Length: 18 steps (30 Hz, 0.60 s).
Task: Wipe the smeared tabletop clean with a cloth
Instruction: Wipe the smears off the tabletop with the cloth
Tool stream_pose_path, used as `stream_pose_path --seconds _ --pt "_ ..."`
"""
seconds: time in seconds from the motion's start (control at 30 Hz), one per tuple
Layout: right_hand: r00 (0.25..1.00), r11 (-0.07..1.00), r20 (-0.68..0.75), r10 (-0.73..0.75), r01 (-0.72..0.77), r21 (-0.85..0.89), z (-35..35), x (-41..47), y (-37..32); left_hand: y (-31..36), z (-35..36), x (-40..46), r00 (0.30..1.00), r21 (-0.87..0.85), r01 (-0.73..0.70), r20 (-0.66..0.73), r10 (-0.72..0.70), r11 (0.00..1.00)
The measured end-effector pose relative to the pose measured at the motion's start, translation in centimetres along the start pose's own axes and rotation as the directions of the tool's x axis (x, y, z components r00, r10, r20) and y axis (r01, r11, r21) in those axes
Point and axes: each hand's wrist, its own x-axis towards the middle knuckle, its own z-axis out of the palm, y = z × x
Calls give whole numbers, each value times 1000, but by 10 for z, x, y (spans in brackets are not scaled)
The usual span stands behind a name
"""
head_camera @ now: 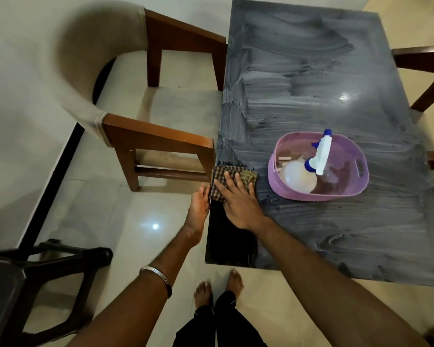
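**Cloth pressed at the near-left edge, most of the smear ahead**

Nearest the camera, two bare forearms are seen reaching forward over the person's feet (218,291), the left wrist ringed by a bangle (158,278).

The dark glass surface (323,234) is filmed with whitish streaks almost everywhere; only a strip at the near-left corner reads clean and black. The folded checked cloth (232,179) is laid at the far end of that strip, right at the left edge, its long axis across the table. It is pressed flat by the right hand (238,204), fingers straight and spread. The left hand (198,209) is held open just off the edge, beside the cloth, touching or nearly so.

The unwiped smear lies ahead and to the right, so the next stroke is judged to run that way. A lilac basket (361,179) holding a spray bottle (321,156) stands near on the right and would likely be met. Wooden chairs (161,136) flank the table on a glossy tiled floor (125,221).
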Motion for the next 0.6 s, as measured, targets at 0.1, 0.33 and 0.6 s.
stream_pose_path --seconds 0.1,0.33,0.6 --pt "1000 1000 2 25 -25 14 -16 37 12 8 7 11 1000 53 -15 -4 16 998" --pt "998 996 -27 49 -47 77 -30 74 20 8 9 25 997 25 -13 -74 15 1000" --pt "998 999 -57 16 -13 50 18 -32 7 27 7 41 999 -32 -4 -49 3 999"
